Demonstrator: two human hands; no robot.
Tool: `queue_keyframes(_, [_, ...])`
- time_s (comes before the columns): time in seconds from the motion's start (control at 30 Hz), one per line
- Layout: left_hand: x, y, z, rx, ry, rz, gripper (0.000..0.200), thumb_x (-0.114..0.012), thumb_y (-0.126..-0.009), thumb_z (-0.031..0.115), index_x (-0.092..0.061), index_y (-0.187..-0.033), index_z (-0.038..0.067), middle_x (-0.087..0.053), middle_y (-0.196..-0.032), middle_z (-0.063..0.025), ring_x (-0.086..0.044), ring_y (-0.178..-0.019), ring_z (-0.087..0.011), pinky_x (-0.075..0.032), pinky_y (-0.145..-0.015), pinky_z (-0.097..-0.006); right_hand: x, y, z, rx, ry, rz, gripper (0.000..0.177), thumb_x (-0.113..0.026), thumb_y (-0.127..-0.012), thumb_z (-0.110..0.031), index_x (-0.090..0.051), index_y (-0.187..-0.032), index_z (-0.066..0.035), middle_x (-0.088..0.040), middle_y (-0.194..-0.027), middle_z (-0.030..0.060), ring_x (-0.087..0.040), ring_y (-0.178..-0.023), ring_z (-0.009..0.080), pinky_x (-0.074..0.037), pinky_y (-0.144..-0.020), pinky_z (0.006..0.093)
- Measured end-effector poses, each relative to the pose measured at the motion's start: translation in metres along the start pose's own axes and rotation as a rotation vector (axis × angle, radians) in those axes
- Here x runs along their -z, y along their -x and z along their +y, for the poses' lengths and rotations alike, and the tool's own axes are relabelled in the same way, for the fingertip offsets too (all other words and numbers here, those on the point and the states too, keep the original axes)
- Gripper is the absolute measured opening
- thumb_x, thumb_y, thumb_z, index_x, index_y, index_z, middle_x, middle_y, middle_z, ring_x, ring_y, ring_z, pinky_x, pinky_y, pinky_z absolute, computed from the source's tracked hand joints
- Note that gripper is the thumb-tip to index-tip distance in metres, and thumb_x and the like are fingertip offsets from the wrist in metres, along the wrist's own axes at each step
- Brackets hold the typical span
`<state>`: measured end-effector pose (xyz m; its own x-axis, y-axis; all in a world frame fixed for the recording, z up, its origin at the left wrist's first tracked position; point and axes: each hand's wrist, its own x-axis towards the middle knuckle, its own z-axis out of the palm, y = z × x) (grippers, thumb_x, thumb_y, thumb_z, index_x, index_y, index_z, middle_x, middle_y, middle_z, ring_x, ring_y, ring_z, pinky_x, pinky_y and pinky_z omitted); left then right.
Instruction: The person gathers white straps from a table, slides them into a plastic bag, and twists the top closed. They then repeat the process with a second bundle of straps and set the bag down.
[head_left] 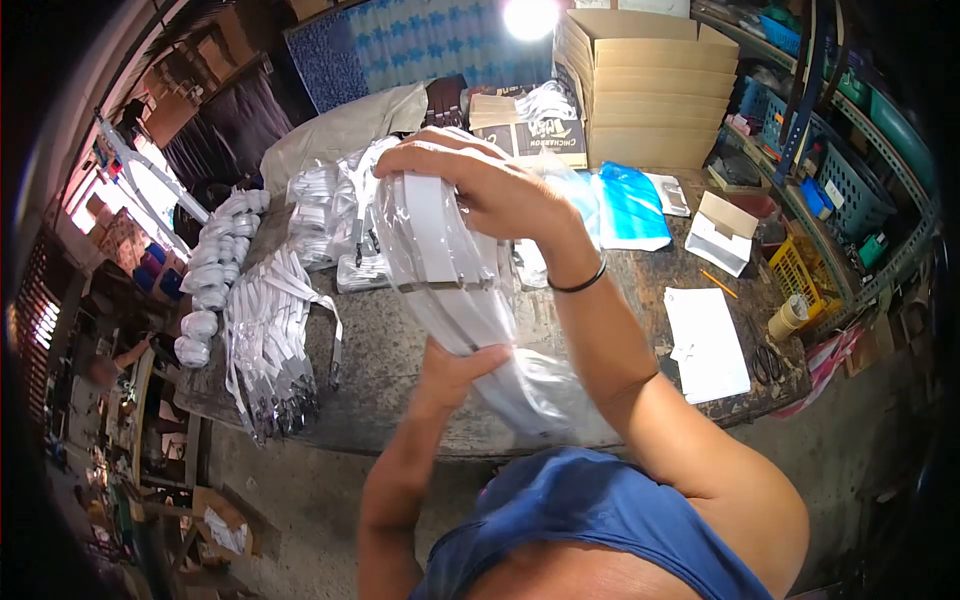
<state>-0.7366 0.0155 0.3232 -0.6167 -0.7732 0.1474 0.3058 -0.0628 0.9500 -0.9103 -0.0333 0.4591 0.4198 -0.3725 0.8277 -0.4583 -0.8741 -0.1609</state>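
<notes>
A long clear plastic bag [432,240] with flat white straps inside hangs at a slant above the table. My right hand [475,180] is closed over its upper end, fingers curled across the top. Lower down, my left hand [462,368] wraps round the middle of the bag, thumb across its front. The bag's lower end is blurred near my blue top. Left of the bag, a fanned bundle of white straps with metal clips [270,335] lies on the table, beside rolled white bundles [215,265]. More white bundles [318,215] are piled behind.
The dark worn table [370,405] carries a blue plastic packet [632,208], an open small box [722,232], white paper [706,345], a pencil [719,284] and black scissors [767,366]. Stacked cardboard boxes [655,100] stand behind. Shelves with baskets [850,185] line the right side.
</notes>
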Motion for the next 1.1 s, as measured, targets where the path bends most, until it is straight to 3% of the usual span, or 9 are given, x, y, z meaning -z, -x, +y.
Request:
queue_keyframes(0.23, [0.061, -0.021, 0.021, -0.021, -0.347, -0.005, 0.057, -0.082, -0.064, 0.015, -0.058, -0.114, 0.000, -0.064, -0.101, -0.0085, -0.062, -0.091, -0.0158, -0.050, -0.082, -0.0307, 0.010, -0.024, -0.003, 0.128, 0.160, 0.011, 0.065, -0.057, -0.060, 0.008, -0.053, -0.123, -0.008, -0.058, -0.117, 0.0111, -0.055, -0.109, 0.0303, -0.045, -0.090, 0.0392])
queue_keyframes(0.27, [0.073, -0.023, 0.023, -0.002, -0.381, -0.005, 0.058, -0.083, -0.063, 0.017, -0.059, -0.113, 0.000, -0.065, -0.102, -0.0089, -0.062, -0.090, -0.0153, -0.050, -0.081, -0.0311, 0.013, -0.023, 0.000, -0.025, -0.026, -0.144, 0.062, -0.062, -0.075, -0.004, -0.043, -0.135, -0.007, -0.045, -0.138, 0.0084, -0.041, -0.127, 0.0240, -0.033, -0.106, 0.0375])
queue_keyframes(0.37, [0.060, -0.018, 0.049, 0.215, -0.445, -0.039, 0.067, -0.084, -0.062, 0.027, -0.057, -0.116, -0.002, -0.063, -0.108, -0.0126, -0.061, -0.096, -0.0218, -0.049, -0.086, -0.0337, 0.004, -0.026, -0.009, -0.091, -0.237, 0.027, 0.073, -0.063, -0.072, -0.046, -0.051, -0.125, 0.003, -0.054, -0.126, 0.0160, -0.053, -0.115, 0.0256, -0.040, -0.097, 0.0354])
queue_keyframes(0.6, [0.067, -0.032, 0.020, -0.165, -0.166, -0.092, 0.073, -0.084, -0.056, 0.022, -0.053, -0.118, -0.002, -0.062, -0.106, -0.0133, -0.059, -0.098, -0.0217, -0.046, -0.087, -0.0335, -0.025, -0.044, -0.027, -0.212, 0.086, -0.003, 0.048, -0.066, -0.075, -0.010, -0.054, -0.120, 0.001, -0.056, -0.121, 0.0105, -0.054, -0.112, 0.0208, -0.040, -0.097, 0.0307])
queue_keyframes(0.8, [0.075, -0.020, 0.039, -0.069, -0.298, -0.050, 0.065, -0.083, -0.057, 0.024, -0.059, -0.114, 0.002, -0.063, -0.105, -0.0100, -0.060, -0.097, -0.0186, -0.048, -0.084, -0.0329, -0.037, -0.065, -0.045, -0.099, -0.025, -0.021, 0.045, -0.066, -0.075, -0.007, -0.055, -0.118, 0.001, -0.058, -0.118, 0.0108, -0.055, -0.109, 0.0193, -0.041, -0.095, 0.0301])
queue_keyframes(0.87, [0.075, -0.016, 0.042, -0.263, -0.338, 0.041, 0.061, -0.083, -0.058, 0.026, -0.061, -0.110, 0.002, -0.065, -0.102, -0.0098, -0.062, -0.092, -0.0189, -0.049, -0.082, -0.0327, -0.043, -0.072, -0.044, -0.060, -0.058, -0.021, 0.047, -0.067, -0.073, -0.009, -0.055, -0.118, 0.000, -0.059, -0.116, 0.0106, -0.056, -0.108, 0.0195, -0.042, -0.094, 0.0302])
queue_keyframes(0.97, [0.082, -0.002, 0.060, -0.084, -0.412, 0.018, 0.045, -0.084, -0.063, 0.031, -0.069, -0.094, 0.003, -0.067, -0.099, -0.0093, -0.062, -0.091, -0.0178, -0.050, -0.080, -0.0320, -0.052, -0.086, -0.046, 0.036, -0.041, -0.055, 0.054, -0.072, -0.067, -0.014, -0.056, -0.116, 0.000, -0.062, -0.109, 0.0100, -0.058, -0.103, 0.0201, -0.044, -0.091, 0.0308])
queue_keyframes(1.07, [0.102, -0.008, 0.041, -0.084, -0.213, -0.014, 0.047, -0.084, -0.064, 0.015, -0.063, -0.104, 0.004, -0.064, -0.098, -0.0055, -0.060, -0.089, -0.0140, -0.050, -0.078, -0.0302, -0.069, -0.095, -0.039, 0.069, -0.422, -0.054, 0.061, -0.077, -0.060, -0.016, -0.057, -0.116, -0.002, -0.059, -0.113, 0.0083, -0.055, -0.106, 0.0190, -0.044, -0.091, 0.0318])
queue_keyframes(1.1, [0.098, -0.003, 0.050, -0.148, -0.206, 0.004, 0.050, -0.084, -0.065, 0.012, -0.060, -0.109, 0.005, -0.062, -0.100, -0.0042, -0.058, -0.095, -0.0148, -0.050, -0.082, -0.0311, -0.065, -0.102, -0.038, 0.156, -0.211, -0.105, 0.063, -0.074, -0.059, -0.013, -0.056, -0.118, -0.002, -0.058, -0.113, 0.0090, -0.054, -0.108, 0.0195, -0.043, -0.093, 0.0319])
